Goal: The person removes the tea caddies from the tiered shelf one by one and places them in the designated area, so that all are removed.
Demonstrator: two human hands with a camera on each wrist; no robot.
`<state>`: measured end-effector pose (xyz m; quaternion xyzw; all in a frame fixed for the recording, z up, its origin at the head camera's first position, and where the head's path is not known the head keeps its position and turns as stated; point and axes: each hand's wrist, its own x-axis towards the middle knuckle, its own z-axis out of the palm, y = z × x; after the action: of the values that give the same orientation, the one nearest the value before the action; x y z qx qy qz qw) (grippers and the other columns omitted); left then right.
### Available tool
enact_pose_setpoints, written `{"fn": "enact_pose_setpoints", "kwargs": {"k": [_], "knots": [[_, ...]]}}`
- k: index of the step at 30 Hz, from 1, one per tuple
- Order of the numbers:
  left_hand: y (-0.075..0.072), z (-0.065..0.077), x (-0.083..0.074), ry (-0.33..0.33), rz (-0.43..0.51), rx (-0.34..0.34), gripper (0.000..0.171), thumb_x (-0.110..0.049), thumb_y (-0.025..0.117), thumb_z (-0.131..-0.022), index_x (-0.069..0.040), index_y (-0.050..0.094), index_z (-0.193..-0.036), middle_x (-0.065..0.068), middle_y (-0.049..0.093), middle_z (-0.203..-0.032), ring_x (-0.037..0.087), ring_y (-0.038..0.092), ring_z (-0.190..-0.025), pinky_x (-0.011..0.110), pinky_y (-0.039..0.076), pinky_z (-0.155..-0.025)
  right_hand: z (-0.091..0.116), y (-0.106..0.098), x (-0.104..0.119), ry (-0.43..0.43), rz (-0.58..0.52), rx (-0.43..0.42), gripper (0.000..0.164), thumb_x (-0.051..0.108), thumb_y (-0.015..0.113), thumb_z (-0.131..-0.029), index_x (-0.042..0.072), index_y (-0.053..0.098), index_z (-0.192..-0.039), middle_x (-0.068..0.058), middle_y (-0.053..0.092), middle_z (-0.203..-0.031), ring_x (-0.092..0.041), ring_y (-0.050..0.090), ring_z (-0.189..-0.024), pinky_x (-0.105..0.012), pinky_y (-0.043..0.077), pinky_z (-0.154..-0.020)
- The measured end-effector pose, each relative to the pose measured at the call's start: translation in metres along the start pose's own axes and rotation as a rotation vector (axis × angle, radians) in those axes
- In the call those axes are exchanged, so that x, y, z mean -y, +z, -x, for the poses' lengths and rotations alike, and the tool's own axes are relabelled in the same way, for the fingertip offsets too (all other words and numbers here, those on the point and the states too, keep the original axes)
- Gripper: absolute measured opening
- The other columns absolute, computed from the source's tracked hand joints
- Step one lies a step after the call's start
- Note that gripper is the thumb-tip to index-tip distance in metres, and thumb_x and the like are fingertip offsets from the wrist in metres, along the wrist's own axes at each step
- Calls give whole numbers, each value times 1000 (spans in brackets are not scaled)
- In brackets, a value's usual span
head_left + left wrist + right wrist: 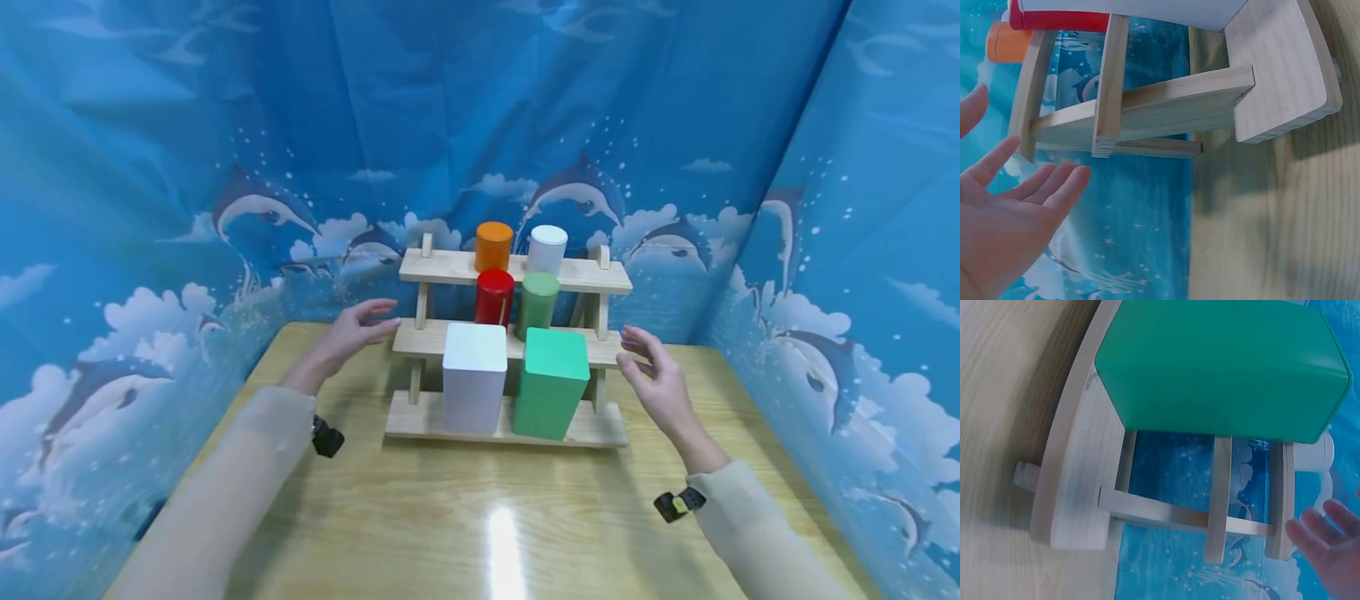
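Note:
A three-tier wooden shelf stand (420,421) is on the table, between my two hands. My left hand (352,337) is at its left side, fingers extended and holding nothing; in the left wrist view the palm (1010,219) faces up near the stand's end. On the other side, my right hand (656,379) is beside the middle tier with relaxed fingers, also holding nothing. On the bottom tier stand a white box (474,379) and a green box (552,387). Behind them are a red canister (494,296) and a light green canister (537,302). The top tier bears an orange canister (493,247) and a white canister (547,250).
The wooden table (405,517) extends in front of the stand and to both sides. A blue dolphin-print curtain (450,108) hangs close behind the table and along both sides. Each wrist wears a small black device (327,437).

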<state>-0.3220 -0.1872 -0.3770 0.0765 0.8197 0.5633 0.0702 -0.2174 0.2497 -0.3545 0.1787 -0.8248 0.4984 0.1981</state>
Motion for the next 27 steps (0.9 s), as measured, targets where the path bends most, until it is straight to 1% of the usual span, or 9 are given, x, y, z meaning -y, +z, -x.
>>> {"fn": "enact_pose_setpoints", "kwargs": {"k": [2,6,11,14,18,21,24,26,27], "knots": [[1,-2,4,-27,30,5,73,-49,65,-82,-14,39,-141,15,31,-146,33,36,-128,48,40,-100,0,2,-2,-5,-36,32,41,2,51,-94,-8,40,-133,-23,45,-131,-41,43,-118,-15,43,-90],[3,-5,12,-60,99,-6,70,-44,66,-84,-12,39,-140,18,32,-145,33,37,-128,48,39,-101,0,7,-7,-42,-77,89,43,-2,50,-93,-9,38,-134,-26,42,-133,-45,40,-120,-15,42,-91],[4,-9,20,-99,193,-34,59,-31,62,-90,-7,40,-139,19,36,-141,34,39,-126,46,40,-100,0,11,-12,-87,-120,144,47,-7,51,-90,-13,35,-134,-32,38,-134,-50,37,-119,-17,43,-92],[4,-12,25,-127,264,-13,56,-25,60,-92,-6,38,-140,18,35,-141,34,39,-126,47,39,-101,-2,14,-14,-101,-146,179,50,-11,52,-89,-13,33,-135,-33,34,-136,-51,34,-120,-28,45,-95],[3,-16,34,-165,357,42,57,-22,59,-93,-6,35,-141,17,33,-142,34,41,-124,48,39,-100,-6,19,-33,-119,-180,223,56,-14,53,-86,-10,31,-137,-30,32,-139,-45,34,-124,-38,45,-95],[4,-18,38,-176,374,56,57,-20,59,-93,-6,34,-142,19,34,-140,33,45,-118,47,41,-98,-8,22,-43,-111,-220,243,59,-16,53,-85,-7,30,-139,-27,31,-141,-42,33,-126,-46,43,-95],[6,-20,41,-184,378,46,53,-17,58,-93,-6,35,-141,19,38,-135,30,49,-111,46,43,-97,-9,23,-35,-97,-238,253,61,-17,53,-85,-7,29,-140,-29,31,-140,-43,33,-126,-57,38,-94],[8,-21,43,-189,386,35,51,-15,56,-94,-6,37,-140,18,42,-131,28,51,-108,46,43,-96,-9,25,-30,-89,-235,259,62,-16,54,-85,-8,28,-140,-30,31,-140,-45,33,-125,-58,39,-93],[8,-22,45,-188,390,31,51,-15,56,-94,-6,37,-140,17,43,-129,28,52,-107,46,43,-96,-10,26,-27,-83,-229,262,63,-15,55,-84,-7,27,-140,-30,31,-140,-45,34,-124,-55,40,-94]]}}
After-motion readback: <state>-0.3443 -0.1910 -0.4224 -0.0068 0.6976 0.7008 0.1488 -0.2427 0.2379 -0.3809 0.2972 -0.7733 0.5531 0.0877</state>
